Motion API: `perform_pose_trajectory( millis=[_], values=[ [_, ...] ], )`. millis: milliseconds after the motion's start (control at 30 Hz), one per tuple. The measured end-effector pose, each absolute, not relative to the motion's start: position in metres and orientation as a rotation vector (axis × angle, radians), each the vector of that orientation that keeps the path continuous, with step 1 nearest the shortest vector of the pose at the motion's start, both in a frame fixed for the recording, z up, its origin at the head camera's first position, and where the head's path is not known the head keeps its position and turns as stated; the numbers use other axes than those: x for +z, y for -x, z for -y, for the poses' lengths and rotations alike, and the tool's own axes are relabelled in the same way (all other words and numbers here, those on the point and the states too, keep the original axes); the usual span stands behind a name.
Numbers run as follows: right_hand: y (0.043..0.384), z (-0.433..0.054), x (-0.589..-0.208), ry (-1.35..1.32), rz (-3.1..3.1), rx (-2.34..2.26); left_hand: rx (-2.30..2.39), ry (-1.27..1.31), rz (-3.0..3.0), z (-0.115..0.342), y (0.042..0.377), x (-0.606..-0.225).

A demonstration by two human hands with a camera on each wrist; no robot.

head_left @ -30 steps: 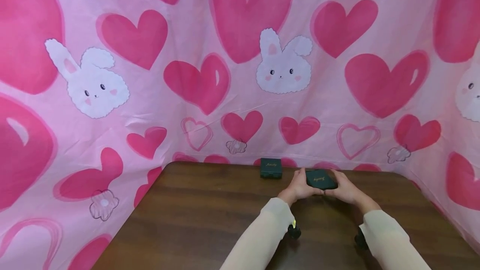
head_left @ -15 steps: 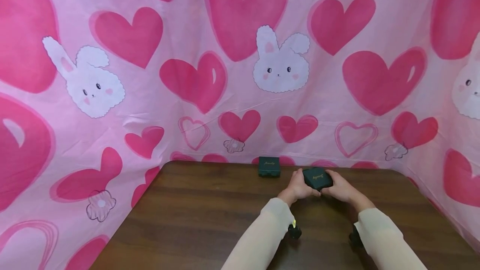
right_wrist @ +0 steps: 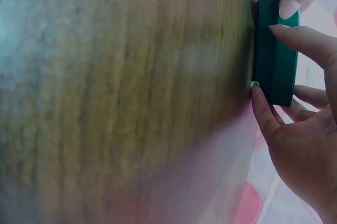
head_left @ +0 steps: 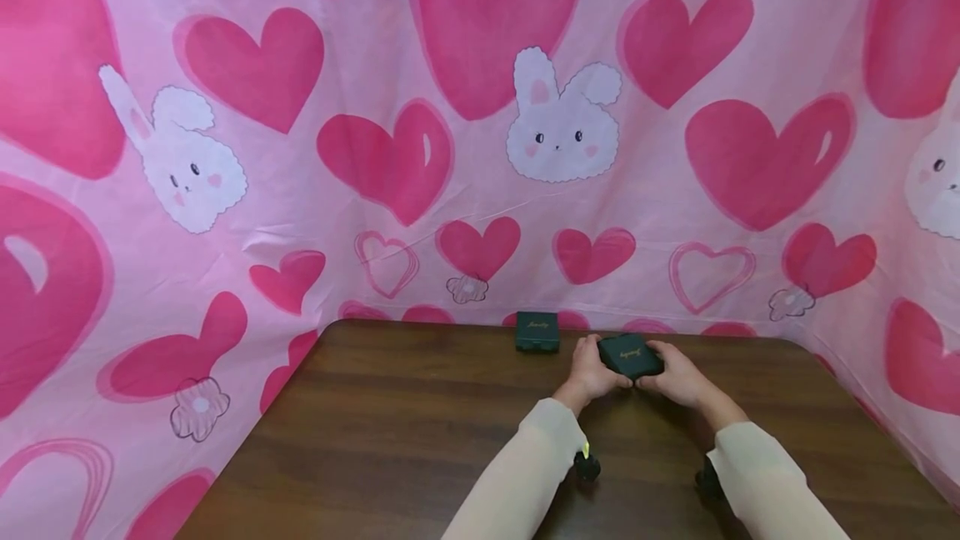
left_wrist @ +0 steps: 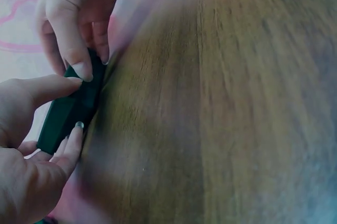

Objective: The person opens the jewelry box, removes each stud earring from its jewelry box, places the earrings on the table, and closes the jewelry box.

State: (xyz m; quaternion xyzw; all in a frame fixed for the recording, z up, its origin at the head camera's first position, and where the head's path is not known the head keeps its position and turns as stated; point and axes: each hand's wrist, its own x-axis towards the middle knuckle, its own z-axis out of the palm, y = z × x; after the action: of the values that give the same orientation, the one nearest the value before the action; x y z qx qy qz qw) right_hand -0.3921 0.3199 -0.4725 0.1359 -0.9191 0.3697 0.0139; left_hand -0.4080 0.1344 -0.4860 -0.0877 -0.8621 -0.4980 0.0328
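Both hands hold a dark green jewelry box (head_left: pixel 632 356) with gold lettering on its lid, near the back of the table. The left hand (head_left: pixel 589 371) grips its left side and the right hand (head_left: pixel 678 373) its right side. Their thumbs meet near the box's front face. In the left wrist view the box (left_wrist: pixel 60 116) is pinched between thumb and fingers at both ends. From the right wrist, the lid seam of the box (right_wrist: pixel 284 61) shows, with the lid down. A second matching box (head_left: pixel 537 332) stands to the left, apart from the hands.
The brown wooden table (head_left: pixel 390 432) has rounded back corners. A pink cloth (head_left: pixel 420 265) with hearts and rabbits hangs close behind it and along both sides. Dark wrist devices (head_left: pixel 587 467) sit under the pale sleeves (head_left: pixel 517 473).
The held box has shifted slightly left, a little closer to the second box, and its lid angle has turned slightly. Both hands keep their hold. The head view has shifted a little.
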Motion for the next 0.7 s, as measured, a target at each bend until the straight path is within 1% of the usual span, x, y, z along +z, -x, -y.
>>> perform_pose_trajectory(
  millis=[300,467,700],
  values=[
    [0.389,-0.318,-0.470,-0.441,2.865,1.130,-1.460,0.286,2.730,-0.129,0.408,-0.480],
    [0.388,-0.321,-0.467,-0.454,2.874,1.232,-1.445,0.319,2.761,-0.126,0.409,-0.482],
    [0.389,-0.323,-0.459,-0.473,2.895,1.359,-1.502,0.363,2.768,-0.116,0.408,-0.476]
  ],
)
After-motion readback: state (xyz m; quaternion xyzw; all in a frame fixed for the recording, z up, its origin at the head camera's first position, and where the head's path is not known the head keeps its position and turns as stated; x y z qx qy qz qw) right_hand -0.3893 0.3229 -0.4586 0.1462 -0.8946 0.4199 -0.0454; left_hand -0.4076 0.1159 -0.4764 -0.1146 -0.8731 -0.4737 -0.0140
